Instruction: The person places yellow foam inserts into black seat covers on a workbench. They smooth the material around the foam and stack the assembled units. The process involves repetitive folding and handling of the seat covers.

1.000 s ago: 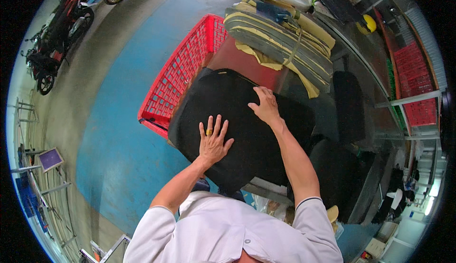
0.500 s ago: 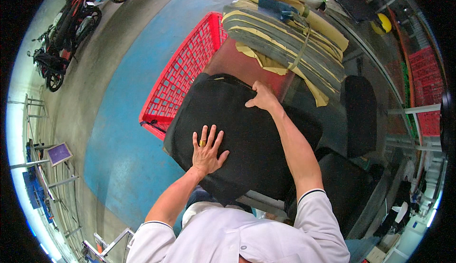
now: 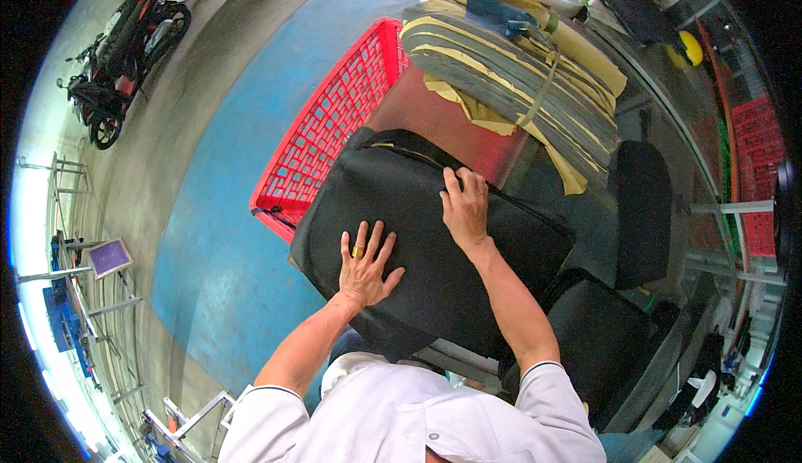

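Note:
A broad black piece with a smooth leather-like surface (image 3: 418,237), perhaps a cover or case, lies in front of me. My left hand (image 3: 365,271) presses flat on its near-left part, fingers spread, a gold-coloured ring on one of them. At the far edge, my right hand (image 3: 468,204) has its fingers curled together on the seam-like rim. Its thumb is mostly hidden. Just left of that hand, the rim stands up in a curved fold with a lighter strip under it.
A red plastic basket (image 3: 330,120) stands at the far left of the black piece. Beyond lies a strapped stack of grey and yellow sheets (image 3: 518,70). More black pieces (image 3: 597,338) are at the right. Motorcycles (image 3: 125,53) are parked at the far left.
My right hand has turned and moved slightly nearer, its spread thumb and forefinger giving way to curled fingers on the rim. The far rim has lifted a little. My left hand stays put.

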